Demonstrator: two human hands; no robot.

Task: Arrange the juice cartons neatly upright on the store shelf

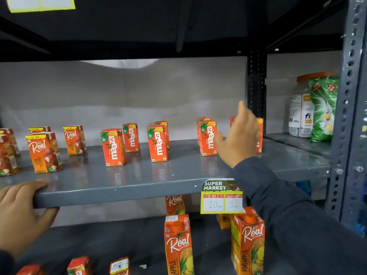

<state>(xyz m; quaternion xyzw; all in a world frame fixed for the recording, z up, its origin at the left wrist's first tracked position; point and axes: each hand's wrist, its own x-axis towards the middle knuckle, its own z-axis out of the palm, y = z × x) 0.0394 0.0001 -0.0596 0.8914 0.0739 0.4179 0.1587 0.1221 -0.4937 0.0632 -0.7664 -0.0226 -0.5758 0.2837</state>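
Small orange Maaza cartons (113, 147) stand upright in loose pairs across the grey shelf (127, 193); Real cartons (44, 152) stand at 9 o'clock. One Maaza carton (259, 133) at 3 o'clock is half hidden.

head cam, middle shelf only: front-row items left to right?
Left hand gripping the shelf edge → Real lychee carton → Maaza carton → Maaza carton → Maaza carton → right hand, open, in front of more cartons → green pouch in the next bay.

price tag (221, 196) on shelf lip, 10 Rs and 9 Rs; green packet (323, 108) against white jar (299, 114), far right
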